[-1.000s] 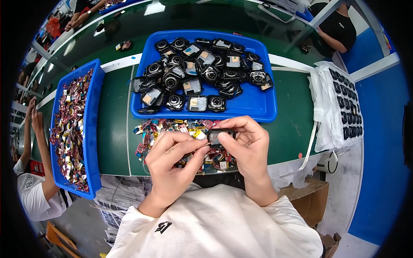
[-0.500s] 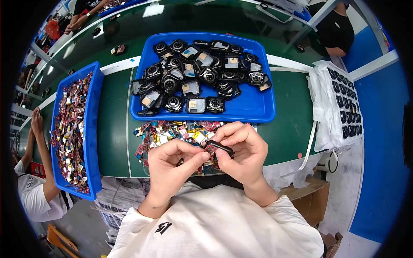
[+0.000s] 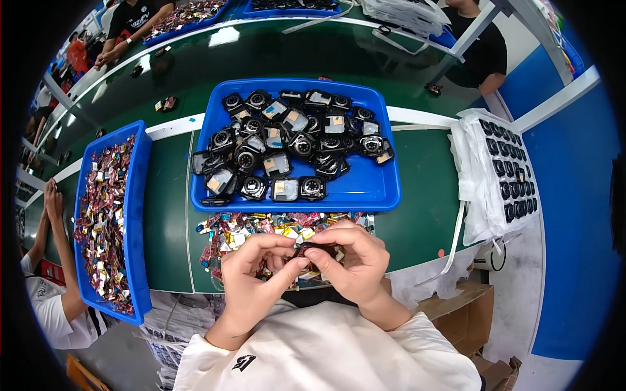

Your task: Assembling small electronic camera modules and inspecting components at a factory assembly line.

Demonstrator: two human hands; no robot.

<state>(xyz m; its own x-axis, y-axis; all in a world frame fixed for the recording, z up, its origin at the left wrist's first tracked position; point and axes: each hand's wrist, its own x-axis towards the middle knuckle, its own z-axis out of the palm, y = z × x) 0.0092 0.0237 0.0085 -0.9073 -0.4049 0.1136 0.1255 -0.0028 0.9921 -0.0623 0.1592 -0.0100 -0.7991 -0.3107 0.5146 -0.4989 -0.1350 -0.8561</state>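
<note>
Above the near edge of the green table, my two hands meet at a small black watch case (image 3: pixel 319 247). My right hand (image 3: pixel 357 264) grips it between thumb and bent fingers. At the case's left end, my left hand (image 3: pixel 253 272) has thumb and fingertips closed in a pinch. The fingers hide most of the case, and its inside does not show clearly. Beneath and beyond my hands lies a heap of small red, yellow and white electronic parts (image 3: pixel 229 234). Just past the heap stands a blue tray (image 3: pixel 372 197) holding many black watch cases (image 3: pixel 302 144).
A long blue bin (image 3: pixel 135 221) of small electronic parts stands at the left, near another person's arms (image 3: pixel 57 225). White-wrapped trays of black pieces (image 3: pixel 512 169) are stacked at the right. A cardboard box (image 3: pixel 466 316) sits below the table. Other people are across the green table (image 3: pixel 274 55).
The view has tilted up, so the trays appear lower. The red part showing between my fingertips before is now mostly hidden. The watch case has turned, with both hands still at it.
</note>
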